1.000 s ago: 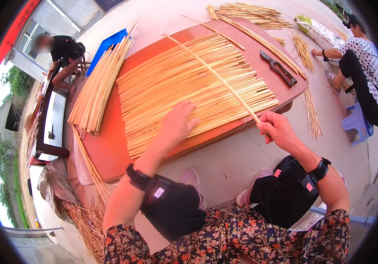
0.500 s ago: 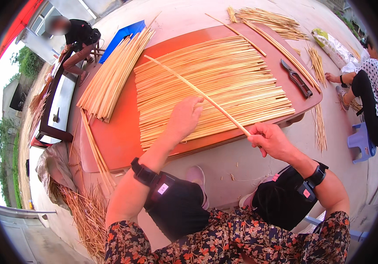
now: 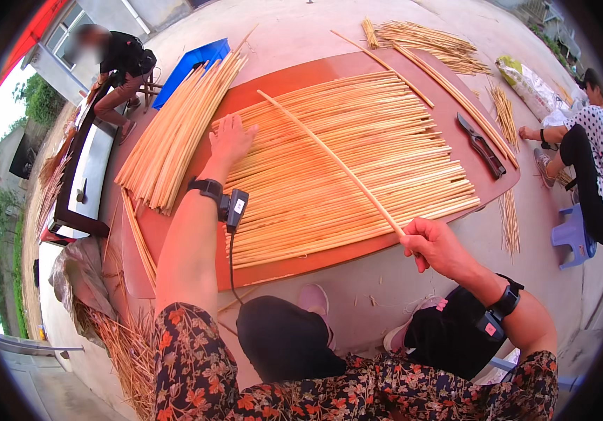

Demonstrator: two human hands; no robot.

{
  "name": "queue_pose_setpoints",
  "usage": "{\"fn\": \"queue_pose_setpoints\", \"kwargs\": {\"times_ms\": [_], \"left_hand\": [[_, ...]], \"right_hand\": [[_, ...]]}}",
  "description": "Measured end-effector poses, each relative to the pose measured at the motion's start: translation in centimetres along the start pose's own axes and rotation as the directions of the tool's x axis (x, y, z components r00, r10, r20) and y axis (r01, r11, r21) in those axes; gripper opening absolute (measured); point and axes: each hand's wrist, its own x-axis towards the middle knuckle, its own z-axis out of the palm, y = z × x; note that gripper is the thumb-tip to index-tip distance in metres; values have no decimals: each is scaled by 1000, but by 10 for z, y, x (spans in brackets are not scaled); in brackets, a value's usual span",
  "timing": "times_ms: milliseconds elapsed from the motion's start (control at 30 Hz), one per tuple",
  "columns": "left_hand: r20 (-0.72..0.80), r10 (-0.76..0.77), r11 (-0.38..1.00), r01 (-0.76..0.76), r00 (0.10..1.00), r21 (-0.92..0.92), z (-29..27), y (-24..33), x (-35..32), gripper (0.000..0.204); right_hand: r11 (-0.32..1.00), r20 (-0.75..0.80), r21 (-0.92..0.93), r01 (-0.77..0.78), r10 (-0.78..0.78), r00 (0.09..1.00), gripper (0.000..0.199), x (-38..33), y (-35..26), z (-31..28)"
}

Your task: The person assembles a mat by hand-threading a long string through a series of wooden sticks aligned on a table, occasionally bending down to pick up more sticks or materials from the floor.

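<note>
A long pale peeled stick (image 3: 335,160) slants up and leftward across the table, its near end pinched in my right hand (image 3: 433,247). Under it lies a wide layer of similar sticks (image 3: 357,186) set side by side on the red-brown table (image 3: 291,71). My left hand (image 3: 233,139) is at the left ends of that layer, fingers stretched out; whether they touch the sticks I cannot tell. To its left rests a thick bundle of sticks (image 3: 179,133). Pruning shears (image 3: 480,147) with dark handles lie on the right side of the table.
More sticks (image 3: 456,102) lie along the table's far right edge. Beyond the bundle stands a blue bin (image 3: 193,59). A person (image 3: 123,59) bends at a bench on the left; another person (image 3: 589,133) sits at right near a purple stool (image 3: 573,235). Brown stalks (image 3: 123,358) heap at lower left.
My left hand has moved left and away from me, from over the middle of the stick layer to its left ends. My right hand still holds the stick, nearly in place.
</note>
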Motion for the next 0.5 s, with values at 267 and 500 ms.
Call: {"fn": "queue_pose_setpoints", "kwargs": {"times_ms": [267, 500], "left_hand": [[1, 18, 999, -18, 1000, 46, 18, 2, 4, 87], [-47, 34, 999, -32, 998, 34, 19, 0, 2, 91]], "right_hand": [[994, 61, 28, -107, 105, 993, 16, 13, 1, 4], [992, 178, 19, -124, 118, 977, 16, 19, -8, 26]]}}
